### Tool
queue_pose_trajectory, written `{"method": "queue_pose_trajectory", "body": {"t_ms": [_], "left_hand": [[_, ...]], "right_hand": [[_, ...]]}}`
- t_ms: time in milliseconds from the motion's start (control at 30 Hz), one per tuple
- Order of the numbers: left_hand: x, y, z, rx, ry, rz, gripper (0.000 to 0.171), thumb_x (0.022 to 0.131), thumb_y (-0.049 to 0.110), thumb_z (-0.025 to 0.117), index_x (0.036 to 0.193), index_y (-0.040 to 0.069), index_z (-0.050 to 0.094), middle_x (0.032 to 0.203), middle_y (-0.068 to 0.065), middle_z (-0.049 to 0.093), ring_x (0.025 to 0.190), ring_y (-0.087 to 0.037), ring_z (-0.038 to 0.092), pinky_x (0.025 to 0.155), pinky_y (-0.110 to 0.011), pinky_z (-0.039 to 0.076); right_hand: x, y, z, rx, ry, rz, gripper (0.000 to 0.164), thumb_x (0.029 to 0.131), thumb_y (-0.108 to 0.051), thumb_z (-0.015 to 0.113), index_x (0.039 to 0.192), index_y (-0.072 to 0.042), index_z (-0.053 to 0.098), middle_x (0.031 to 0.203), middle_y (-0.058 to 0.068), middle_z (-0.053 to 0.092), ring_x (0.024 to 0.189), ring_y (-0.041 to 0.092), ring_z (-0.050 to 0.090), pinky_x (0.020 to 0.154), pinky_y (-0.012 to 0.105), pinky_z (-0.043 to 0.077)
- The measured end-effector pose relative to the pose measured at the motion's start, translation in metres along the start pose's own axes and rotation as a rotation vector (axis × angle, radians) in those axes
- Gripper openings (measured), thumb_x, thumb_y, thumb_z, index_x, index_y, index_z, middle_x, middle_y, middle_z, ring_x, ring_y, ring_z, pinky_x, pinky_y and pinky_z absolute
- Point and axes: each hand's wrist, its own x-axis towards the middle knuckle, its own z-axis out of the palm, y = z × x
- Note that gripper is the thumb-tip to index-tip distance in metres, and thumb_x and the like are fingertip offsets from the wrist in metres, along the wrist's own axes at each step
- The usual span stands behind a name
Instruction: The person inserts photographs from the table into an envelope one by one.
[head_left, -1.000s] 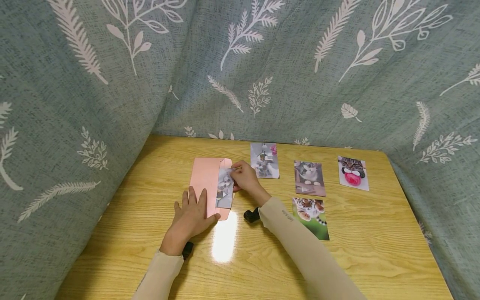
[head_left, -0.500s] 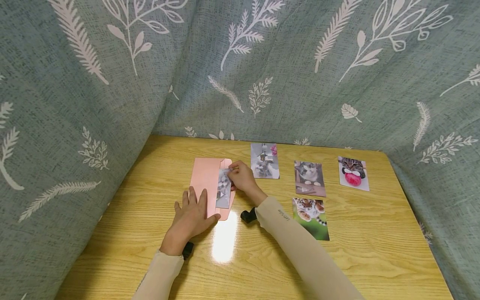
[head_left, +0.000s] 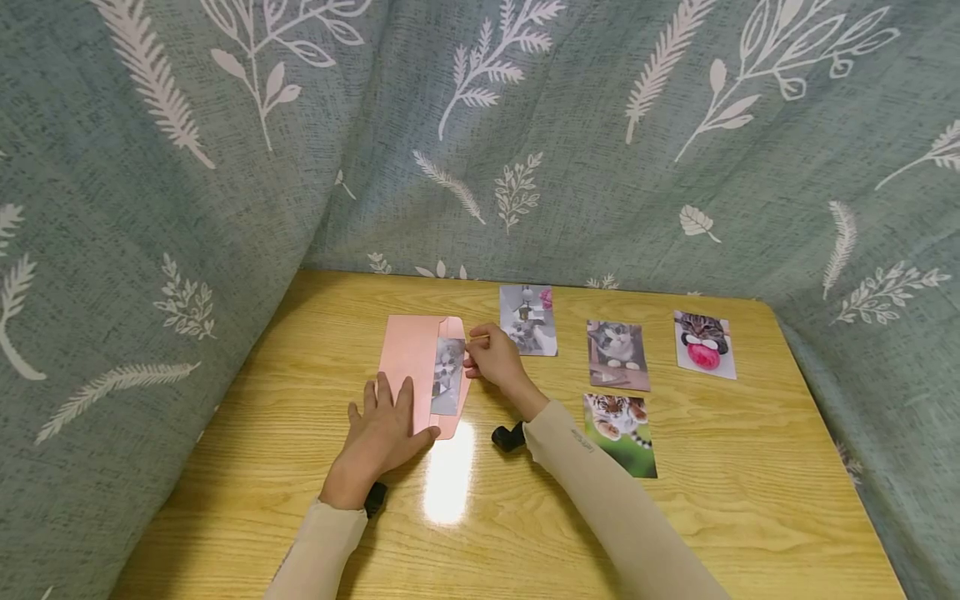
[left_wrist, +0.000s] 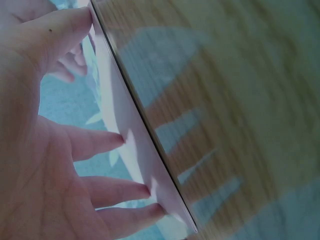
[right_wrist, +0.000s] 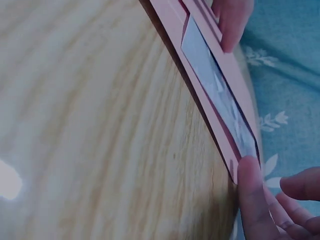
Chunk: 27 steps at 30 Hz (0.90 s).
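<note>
Head view shows left hand spread on one envelope, right hand loosely bent, five photos.

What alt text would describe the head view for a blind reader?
A photo lies partly inside a pink envelope on a wooden table; a left hand rests on the envelope, a right hand near its edge. Four other photos lie further right.

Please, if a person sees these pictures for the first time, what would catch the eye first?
Most likely the pink envelope on the table, with the left hand spread on it and a greyish photo at its flap side. In the head view's right half, the green tiger photo and the cat photo with its bright pink spot stand out too. Behind hangs a leaf-patterned curtain.
</note>
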Motion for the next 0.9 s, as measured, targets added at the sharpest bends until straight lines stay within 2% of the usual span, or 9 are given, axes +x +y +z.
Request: {"method": "queue_pose_trajectory", "body": {"t_ms": [300,667,900], "left_hand": [[0.001,-0.001,0.001,0.01,0.014,0.002,0.095,0.091,0.057,0.065,0.156,-0.001,0.028,0.154,-0.043,0.011,0.142,-0.059,0.013,0.101,-0.079,0.019],[0.002,-0.002,0.001,0.005,0.025,0.009,0.095,0.09,0.056,0.066,0.156,-0.002,0.028,0.154,-0.043,0.012,0.141,-0.06,0.013,0.101,-0.079,0.02],[0.002,-0.001,0.001,0.002,0.013,0.008,0.095,0.091,0.057,0.065,0.156,-0.002,0.027,0.154,-0.043,0.01,0.142,-0.059,0.012,0.101,-0.079,0.02]], "right_hand": [[-0.018,0.003,-0.004,0.029,-0.089,0.026,0.031,0.103,-0.004,0.054,0.133,0.002,0.051,0.109,0.018,0.068,0.081,0.028,0.07,0.068,0.038,0.06],[-0.031,0.009,-0.004,0.089,-0.106,0.03,0.031,0.102,-0.002,0.052,0.133,0.003,0.051,0.109,0.019,0.067,0.082,0.028,0.071,0.069,0.038,0.06],[-0.033,0.007,-0.002,0.087,-0.121,0.024,0.031,0.103,-0.001,0.051,0.133,0.004,0.051,0.112,0.022,0.066,0.081,0.028,0.07,0.069,0.037,0.06]]}}
